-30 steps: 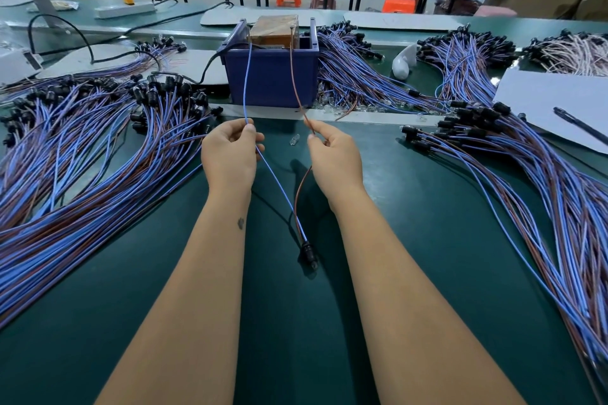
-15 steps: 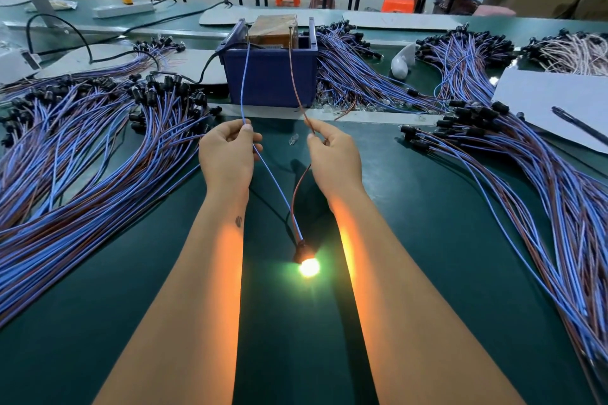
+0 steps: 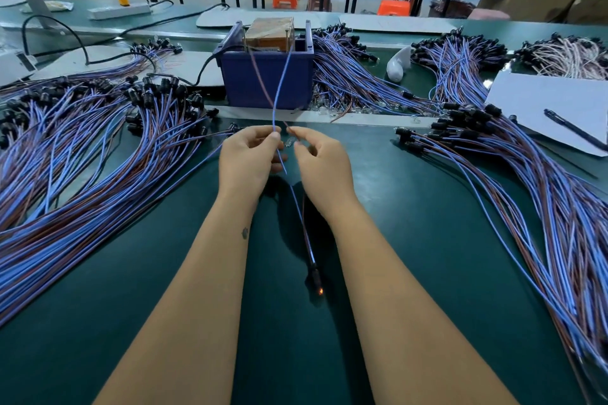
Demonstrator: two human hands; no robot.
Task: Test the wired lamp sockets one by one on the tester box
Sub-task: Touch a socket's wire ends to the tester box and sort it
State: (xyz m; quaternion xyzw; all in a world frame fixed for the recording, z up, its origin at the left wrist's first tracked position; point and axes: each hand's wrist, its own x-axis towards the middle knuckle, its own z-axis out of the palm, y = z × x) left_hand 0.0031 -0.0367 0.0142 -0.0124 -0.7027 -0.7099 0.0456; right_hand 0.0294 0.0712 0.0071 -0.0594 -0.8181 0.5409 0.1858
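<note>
Working over a dark green bench mat [image 3: 427, 273], both forearms reaching forward along it. Trailing one black lamp socket [image 3: 315, 276] on the mat between the forearms, showing only a faint orange spot at its tip. Judging it very light and small, with a bulb end likely fragile, so better steering it by its leads than by the body.

Pinching the blue wire [image 3: 280, 82] in the left hand [image 3: 245, 158] and the brown wire [image 3: 261, 82] in the right hand [image 3: 324, 163], hands close together but not touching. Crossing the two thin, limp leads on the way up to the tester box [image 3: 243, 82]; probably needing a firm fingertip pinch near the free ends to aim them.

Looking into that dark blue open bin: holding a brown, tape-wrapped block [image 3: 269, 33], both lead ends reaching its top, exact contact too small to tell.

Flanking the work, a wired-socket heap on the left [image 3: 82, 158] and another on the right [image 3: 526, 191], more bundles [image 3: 345, 76] lying beside and behind the bin.
</note>
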